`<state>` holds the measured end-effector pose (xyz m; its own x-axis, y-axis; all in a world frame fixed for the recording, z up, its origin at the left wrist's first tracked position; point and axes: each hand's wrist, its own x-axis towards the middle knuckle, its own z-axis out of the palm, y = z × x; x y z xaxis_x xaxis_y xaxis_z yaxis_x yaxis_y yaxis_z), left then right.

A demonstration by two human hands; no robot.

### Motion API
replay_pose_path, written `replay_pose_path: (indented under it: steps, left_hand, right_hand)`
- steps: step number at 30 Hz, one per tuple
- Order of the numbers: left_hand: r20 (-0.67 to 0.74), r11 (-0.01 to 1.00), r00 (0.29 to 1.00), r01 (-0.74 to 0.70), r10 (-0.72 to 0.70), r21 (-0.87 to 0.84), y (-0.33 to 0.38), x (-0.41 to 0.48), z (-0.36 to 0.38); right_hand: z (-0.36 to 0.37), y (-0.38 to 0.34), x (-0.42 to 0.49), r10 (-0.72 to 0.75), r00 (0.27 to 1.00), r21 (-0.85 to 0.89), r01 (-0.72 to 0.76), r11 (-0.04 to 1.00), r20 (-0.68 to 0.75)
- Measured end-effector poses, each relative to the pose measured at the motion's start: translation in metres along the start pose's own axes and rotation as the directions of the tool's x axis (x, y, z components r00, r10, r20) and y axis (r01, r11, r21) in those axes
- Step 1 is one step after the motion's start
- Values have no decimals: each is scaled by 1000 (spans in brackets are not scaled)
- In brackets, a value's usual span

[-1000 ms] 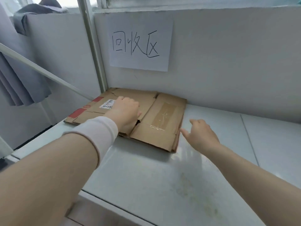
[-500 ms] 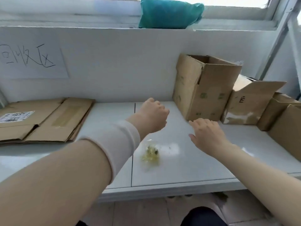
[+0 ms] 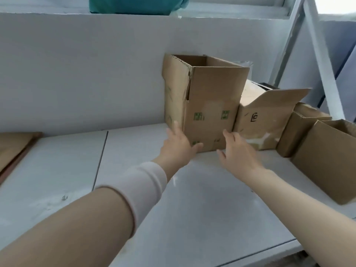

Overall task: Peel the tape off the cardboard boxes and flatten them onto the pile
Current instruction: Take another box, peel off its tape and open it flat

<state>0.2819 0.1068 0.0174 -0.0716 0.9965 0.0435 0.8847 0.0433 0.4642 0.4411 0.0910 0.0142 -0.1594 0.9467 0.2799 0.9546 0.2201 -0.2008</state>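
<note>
Brown cardboard is showing green and black prints against white surroundings.
The tall box (image 3: 210,97) touching the fingers (image 3: 175,130) of the left hand (image 3: 179,149) is showing plain brown with small green marks (image 3: 198,116) just above them. Beyond the fingers (image 3: 229,136) of the right hand (image 3: 239,153), the neighbouring box (image 3: 269,105) is bearing a black symbol (image 3: 254,117) and whitish patches. The table (image 3: 134,147) below is looking white, and the sleeve (image 3: 142,187) behind the left fingers is looking pale pink.

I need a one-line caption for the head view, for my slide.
Left hand and right hand reach for the tall open box on the white table.
</note>
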Motion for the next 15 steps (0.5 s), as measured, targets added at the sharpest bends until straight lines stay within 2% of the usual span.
replay_pose_path:
  steps: [3,4,7,12,15]
  left_hand:
    - [23,916,984,175,-179,-362,5,34,-2]
    - [27,892,984,170,-175,-419,5,42,-3]
    - [-7,809,999,33,-46,-587,-6,61,5]
    - [-57,742,998,-56,25,-668,-18,58,11]
    - [-107,693,994,-97,29,-715,-32,47,-4]
  right_hand:
    - [9,-4,18,88,991,213,-64,975,-103]
    - [12,-5,22,137,983,296,-95,950,-122]
    - [19,-6,36,272,956,494,-184,850,-112]
    - [19,-12,52,499,864,679,-328,656,-65]
    - [13,-20,46,479,873,749,-253,612,-96]
